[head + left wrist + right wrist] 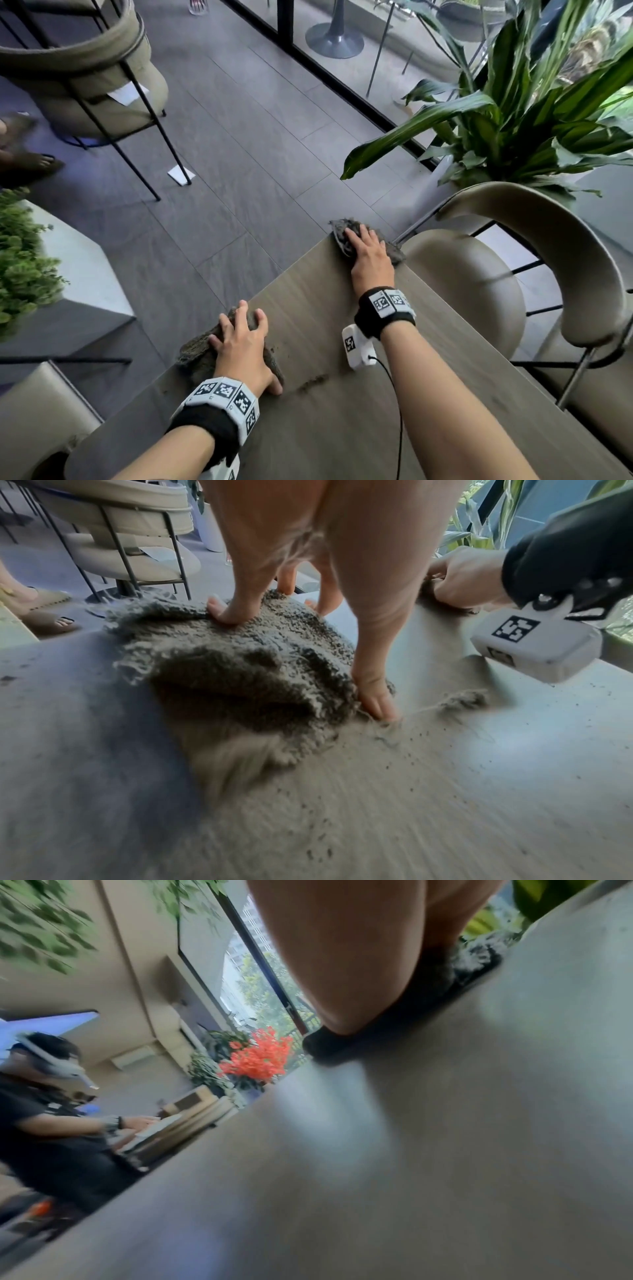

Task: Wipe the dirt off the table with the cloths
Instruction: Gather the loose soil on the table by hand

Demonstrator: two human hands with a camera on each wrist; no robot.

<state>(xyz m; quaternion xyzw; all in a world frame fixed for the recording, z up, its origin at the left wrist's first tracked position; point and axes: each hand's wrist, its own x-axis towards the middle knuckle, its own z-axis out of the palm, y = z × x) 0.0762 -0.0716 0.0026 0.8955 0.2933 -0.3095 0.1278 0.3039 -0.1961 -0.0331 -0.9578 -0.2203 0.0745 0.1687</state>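
1. Hands work on a wooden table (342,394), each on its own grey cloth.
2. The left hand (245,349) lies palm down on the near cloth (197,347), at about 9 o'clock on the tabletop, right at the left edge. Its fingers (224,612) are spread and slightly bent, tips pressing into the fabric, and the thumb presses the cloth's right rim.
3. That cloth bunches up under the palm, and part of it hangs past the table edge.
4. Dirt (311,379) lies in a dark streak just at 3 o'clock of the left thumb; the left wrist view shows more specks (318,840) scattered over the wood nearer the camera.
5. The right hand (370,255) lies flat on the far cloth (342,229) at the table's far corner, about 12 o'clock. Its fingers are straight and close together, pressing down. The cloth's frayed edge sticks out over the corner.
6. A beige chair (479,274) stands at 3 o'clock of the table, with a leafy plant (513,113) beyond it.
7. Another chair (85,68) stands on the grey floor (239,154) at 11 o'clock.
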